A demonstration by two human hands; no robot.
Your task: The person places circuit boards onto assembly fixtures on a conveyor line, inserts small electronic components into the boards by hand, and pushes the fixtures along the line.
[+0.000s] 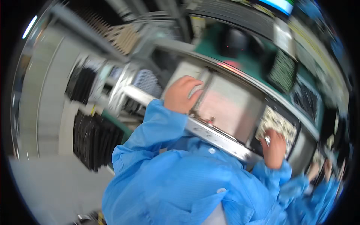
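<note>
1. Blue coat [180, 183], nearest; its front reaches the metal frame [221, 140], so the work probably sits close for easy reach.
2. Frame directly ahead, pale flat plate [228, 103] inside, faint reddish cast on it.
3. Left hand [183, 94] at the frame's left side, fingers half curled, gap to thumb; pale glint there, too blurred to tell whether anything is held.
4. Right hand [275, 148] over the near part of a tray of pale bits [275, 120], fingers bent; silvery spot at fingertips, grip can't be told. Tray beside the frame, presumably to shorten reach.
5. Black stack [93, 140] left, apart from the frame, perhaps leaving elbow room.
</note>
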